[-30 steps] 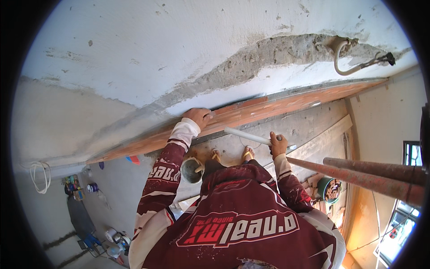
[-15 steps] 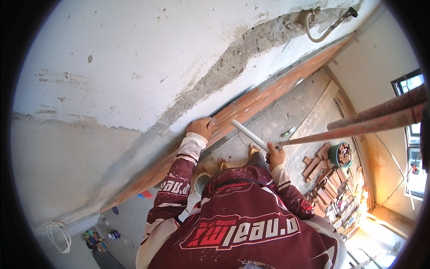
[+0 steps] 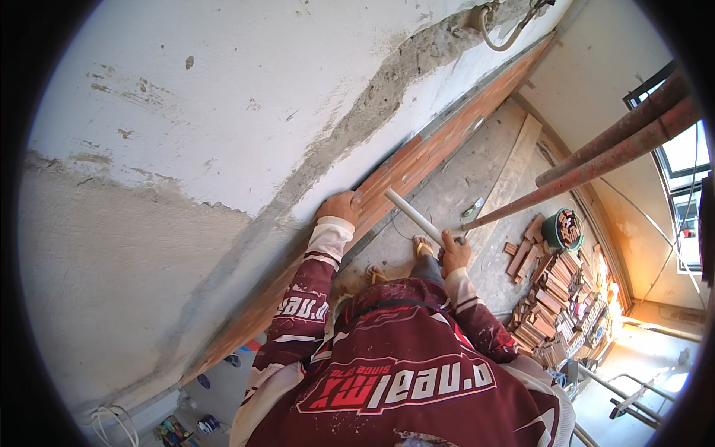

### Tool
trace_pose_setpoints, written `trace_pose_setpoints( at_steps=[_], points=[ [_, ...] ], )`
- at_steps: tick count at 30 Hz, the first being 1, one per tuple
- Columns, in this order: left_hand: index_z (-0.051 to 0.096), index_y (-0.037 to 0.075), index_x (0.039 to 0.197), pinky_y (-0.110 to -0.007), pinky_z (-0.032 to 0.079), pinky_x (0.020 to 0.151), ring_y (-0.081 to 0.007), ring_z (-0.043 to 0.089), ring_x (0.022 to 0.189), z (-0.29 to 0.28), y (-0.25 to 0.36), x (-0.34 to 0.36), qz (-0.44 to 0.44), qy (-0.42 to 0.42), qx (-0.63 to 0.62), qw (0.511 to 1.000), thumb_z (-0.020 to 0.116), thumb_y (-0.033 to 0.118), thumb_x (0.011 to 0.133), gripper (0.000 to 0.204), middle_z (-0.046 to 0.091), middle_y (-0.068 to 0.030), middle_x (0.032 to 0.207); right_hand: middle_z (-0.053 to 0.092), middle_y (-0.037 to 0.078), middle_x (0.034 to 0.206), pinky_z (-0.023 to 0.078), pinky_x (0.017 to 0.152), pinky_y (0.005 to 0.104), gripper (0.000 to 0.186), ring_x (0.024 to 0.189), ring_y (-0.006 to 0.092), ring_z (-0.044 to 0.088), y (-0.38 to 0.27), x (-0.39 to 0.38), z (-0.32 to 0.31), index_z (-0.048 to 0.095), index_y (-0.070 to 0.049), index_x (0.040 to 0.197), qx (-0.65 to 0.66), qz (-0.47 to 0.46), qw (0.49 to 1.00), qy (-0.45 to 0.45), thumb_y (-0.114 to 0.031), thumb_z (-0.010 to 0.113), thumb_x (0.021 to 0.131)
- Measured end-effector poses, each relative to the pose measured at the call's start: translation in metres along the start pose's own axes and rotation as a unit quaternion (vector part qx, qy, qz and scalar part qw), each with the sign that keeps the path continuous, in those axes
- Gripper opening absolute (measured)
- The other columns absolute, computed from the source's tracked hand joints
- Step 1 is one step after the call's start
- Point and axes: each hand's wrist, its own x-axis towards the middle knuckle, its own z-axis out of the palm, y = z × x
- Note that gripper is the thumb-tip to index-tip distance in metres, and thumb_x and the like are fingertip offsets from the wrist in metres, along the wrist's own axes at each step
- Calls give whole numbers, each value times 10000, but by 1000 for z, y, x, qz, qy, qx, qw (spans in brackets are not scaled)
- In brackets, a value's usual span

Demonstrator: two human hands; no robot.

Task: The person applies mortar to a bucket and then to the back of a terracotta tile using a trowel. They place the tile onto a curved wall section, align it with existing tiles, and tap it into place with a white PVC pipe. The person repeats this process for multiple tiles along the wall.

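Observation:
Along the foot of the wall [image 3: 186, 97] runs a band of reddish brick tiles [image 3: 447, 130]. At its upper edge, left of the middle, my left hand [image 3: 339, 207] is closed with fingers curled against a brick tile at the end of the top row; the fingertips are partly hidden. My right hand [image 3: 456, 255] grips one end of a white tube-like stick [image 3: 413, 214], a dark bit showing by the thumb. The stick's free end points up and left, close to the tiles. It appears apart from them.
Reddish metal poles [image 3: 588, 175] slant in from the right. Behind them stand a green bucket [image 3: 553, 229] of tile pieces and a heap of loose brick tiles [image 3: 551, 298]. A plank [image 3: 514, 160] and a small trowel-like tool [image 3: 477, 203] lie on the floor. A bent conduit [image 3: 491, 33] juts from the wall.
The view has shifted, so the wall and poles sit differently in it. My left hand stays at the tile edge, and my right hand keeps the white stick at nearly the same angle.

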Motion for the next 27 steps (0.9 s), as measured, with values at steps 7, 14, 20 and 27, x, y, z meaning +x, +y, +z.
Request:
trace_pose_setpoints(
  at_steps=[7, 14, 20, 27],
  points=[
    [664, 69, 986, -439, 492, 741, -363, 622, 868, 3, -7, 0, 27, 15, 5, 1000, 592, 243, 842, 237, 655, -175, 917, 496, 45, 608, 378, 361, 253, 298, 420, 121, 461, -1, -10, 7, 461, -28, 836, 13, -23, 1000, -6, -186, 711, 808],
    [653, 61, 921, -456, 481, 708, -376, 613, 829, 4, -6, 1, 16, 6, -12, 1000, 587, 250, 844, 215, 646, -182, 875, 492, 37, 603, 384, 366, 252, 287, 429, 130, 478, -1, -10, 12, 487, -51, 825, -5, -23, 1000, -18, -212, 723, 802],
    [653, 87, 909, -450, 491, 767, -341, 627, 887, -2, 6, 1, -4, -19, 6, 1000, 575, 296, 853, 230, 661, -138, 921, 495, 41, 598, 396, 366, 271, 276, 426, 138, 480, 0, -2, 6, 490, -49, 827, -24, -23, 999, -37, -212, 712, 813],
    [659, 112, 911, -449, 493, 782, -322, 636, 893, 3, -5, -1, -22, -6, -14, 1000, 546, 326, 871, 246, 666, -118, 938, 508, 33, 600, 376, 362, 251, 296, 420, 129, 471, -2, 13, -12, 523, -50, 813, -32, -39, 998, -40, -299, 681, 835]
  ],
)
